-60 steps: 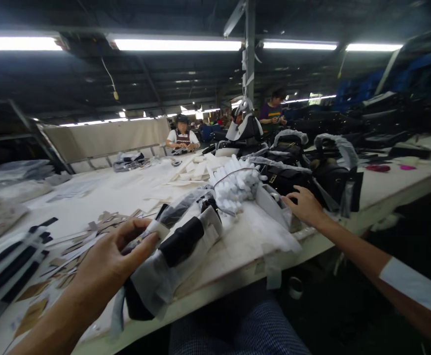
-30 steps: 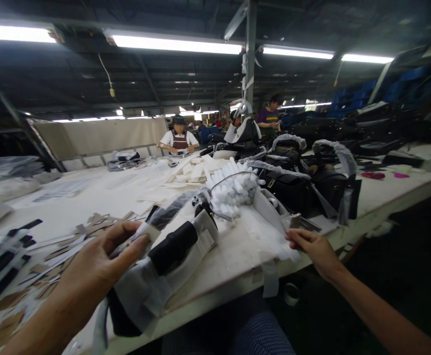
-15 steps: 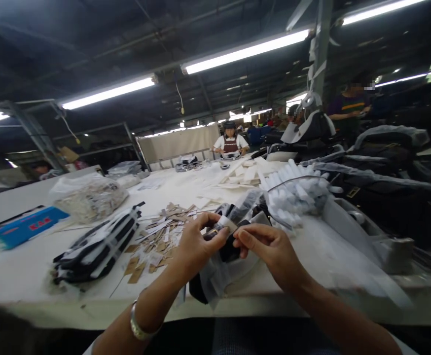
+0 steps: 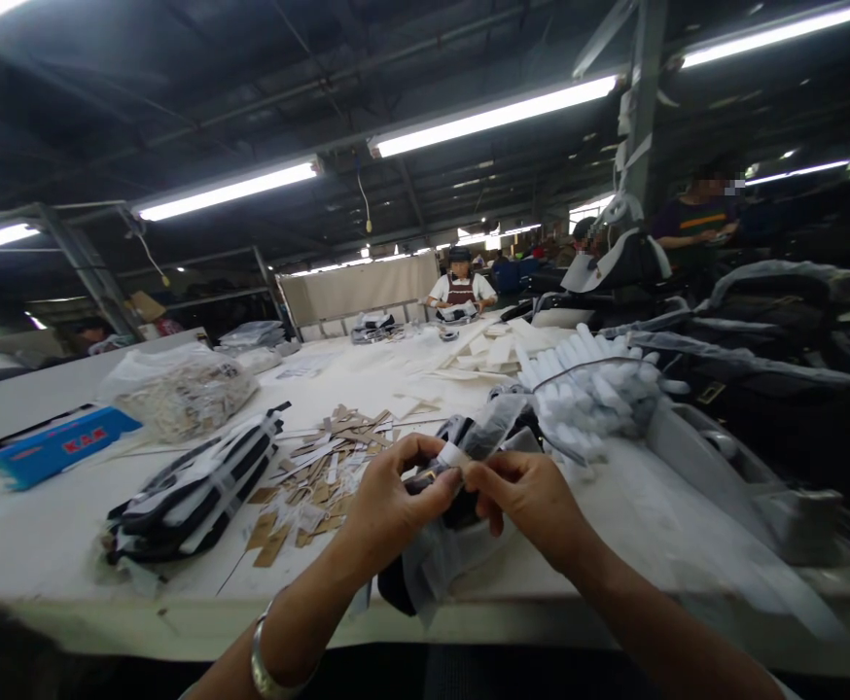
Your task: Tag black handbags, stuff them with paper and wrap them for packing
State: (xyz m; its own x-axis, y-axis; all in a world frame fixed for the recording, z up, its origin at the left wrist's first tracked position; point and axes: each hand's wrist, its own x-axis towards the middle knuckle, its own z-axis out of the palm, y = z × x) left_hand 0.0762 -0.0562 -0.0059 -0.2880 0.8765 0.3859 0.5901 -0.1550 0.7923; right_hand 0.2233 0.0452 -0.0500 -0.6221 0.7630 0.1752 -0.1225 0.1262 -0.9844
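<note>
My left hand (image 4: 390, 501) is closed on a dark strap piece (image 4: 417, 481) that shows a small gold-coloured metal fitting. Around its end, between my two hands, lies a short white strip (image 4: 455, 455). The thumb and fingertips of my right hand (image 4: 538, 501) pinch together at the strip's right end; what exactly is between them is partly hidden. Beneath both hands rests a black padded item (image 4: 396, 587), partly covered by translucent plastic film (image 4: 436, 564), reaching the table's front edge.
Cardboard and white scraps (image 4: 323, 467) lie left of my hands. Farther left are a bundle of black straps (image 4: 192, 486), a blue box (image 4: 60, 445) and a filled plastic bag (image 4: 184, 389). White rolled strips (image 4: 592, 384) lie right. A co-worker (image 4: 460, 290) sits at the far end.
The view has tilted slightly, so the scene sits a little lower and farther right. My right fingers have come closer to the white strip. The left hand keeps its hold.
</note>
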